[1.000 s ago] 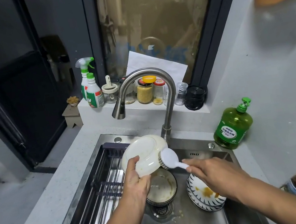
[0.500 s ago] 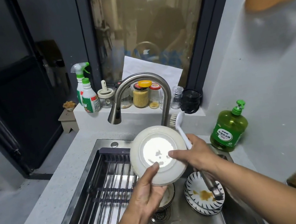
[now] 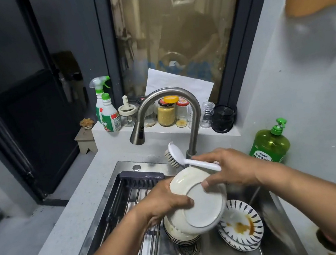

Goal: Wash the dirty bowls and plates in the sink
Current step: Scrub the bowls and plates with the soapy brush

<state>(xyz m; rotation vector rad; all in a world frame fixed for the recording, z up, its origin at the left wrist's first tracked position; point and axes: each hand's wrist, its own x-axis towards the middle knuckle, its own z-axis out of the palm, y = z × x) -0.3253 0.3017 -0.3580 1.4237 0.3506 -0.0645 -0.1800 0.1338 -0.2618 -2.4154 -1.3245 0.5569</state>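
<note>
**Plate flipped, brush tucked away**

Over the stainless steel sink [image 3: 285, 219], we have the round white plate [image 3: 200, 205] underside up, gripped at its near-left rim by our left hand [image 3: 163, 202]. Our right hand [image 3: 227, 168] steadies the far rim with thumb and fingertips while clamping the white-handled scrubbing brush [image 3: 179, 154], bristles pointing away toward the curved steel faucet [image 3: 168, 109]. To do this well, we think the brush head should swing round onto the base ring, where grime hides, with the plate kept low above the basin in case it slips. Below wait the stacked bowls [image 3: 178, 235] and the sauce-smeared, black-patterned plates [image 3: 242, 225]. The green dish soap bottle [image 3: 270, 147] stands on the counter, just right.
</note>
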